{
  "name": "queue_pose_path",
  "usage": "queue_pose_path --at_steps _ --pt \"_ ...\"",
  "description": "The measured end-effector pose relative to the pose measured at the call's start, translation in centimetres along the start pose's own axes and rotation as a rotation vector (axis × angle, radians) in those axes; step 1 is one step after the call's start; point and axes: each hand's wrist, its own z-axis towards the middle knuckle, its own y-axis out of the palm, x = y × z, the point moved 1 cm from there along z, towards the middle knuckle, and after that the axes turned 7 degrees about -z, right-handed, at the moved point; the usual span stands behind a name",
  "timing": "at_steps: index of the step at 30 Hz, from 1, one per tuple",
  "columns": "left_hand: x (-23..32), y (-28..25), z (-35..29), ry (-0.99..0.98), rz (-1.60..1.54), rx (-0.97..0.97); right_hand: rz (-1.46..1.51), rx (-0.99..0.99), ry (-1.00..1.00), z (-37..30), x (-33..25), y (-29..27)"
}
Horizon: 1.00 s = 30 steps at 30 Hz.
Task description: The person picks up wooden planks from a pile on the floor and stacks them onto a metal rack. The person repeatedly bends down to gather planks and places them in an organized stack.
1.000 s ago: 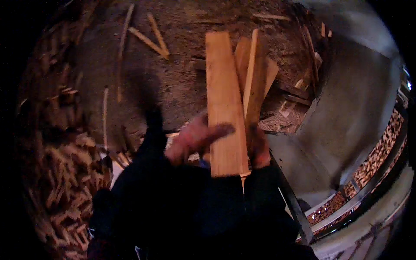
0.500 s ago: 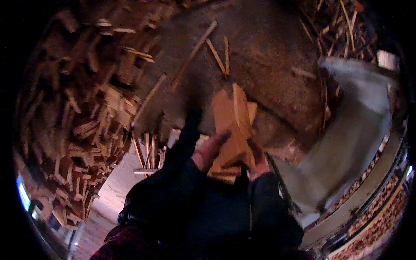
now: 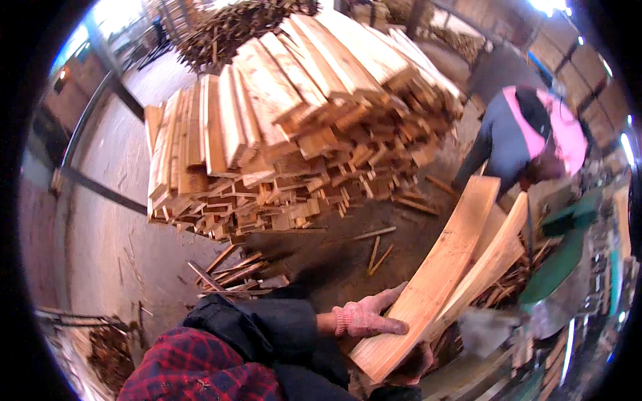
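Several wooden boards (image 3: 438, 271) are held in front of me, slanting up toward the right. My left hand (image 3: 371, 317), in a pinkish work glove, grips the near end of the front board, thumb across its face. Low under the same end is my right hand (image 3: 416, 363), partly hidden by the wood, its fingers wrapped round the boards' lower edge. Behind the front board another board (image 3: 491, 267) fans out to the right.
A large stack of boards (image 3: 287, 100) fills the middle distance. Beyond the boards' far ends, a co-worker in a pink top (image 3: 565, 130) bends down. Green and grey machinery (image 3: 562, 267) stands at right. Scrap sticks (image 3: 241, 271) lie on the floor, and a metal rail (image 3: 107, 190) runs at left.
The view has swung up from the scrap-strewn floor to the board stack and the co-worker. The boards, still in both hands, now slant to the right.
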Motion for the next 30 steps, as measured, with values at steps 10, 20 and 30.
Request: queue_pose_path --at_steps 10,20,30 --pt "15.7 -8.4 -9.8 0.552 -0.224 0.17 -0.197 -0.448 -0.31 2.1 -11.5 29.2" --pt "18.6 -32.0 -22.6 0.397 0.286 1.352 -1.267 -1.093 -0.611 10.5 2.7 59.2" --pt "11.8 -29.3 -24.0 0.536 0.444 1.807 -1.459 -1.579 -0.902 11.6 8.1 59.4"
